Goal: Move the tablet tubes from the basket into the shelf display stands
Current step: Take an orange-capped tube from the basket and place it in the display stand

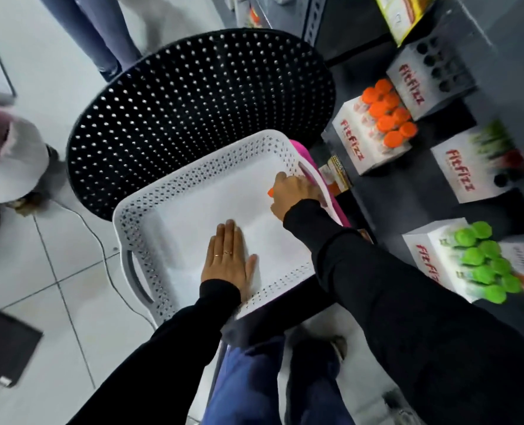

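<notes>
1. A white perforated basket rests on a black perforated chair beside a grey shelf.
2. The left hand lies flat and open on the basket floor, holding nothing.
3. The right hand curls at the basket's far right corner, over an orange-capped tablet tube. Only the cap shows, so the tube's long axis and the firmness of the grip cannot be told.
4. The shelf display stands lie right of that hand. The nearest holds orange-capped tubes; an empty stand sits beyond it; a green-capped stand is closer to the person.
5. The right hand is nearer the stands.
</notes>
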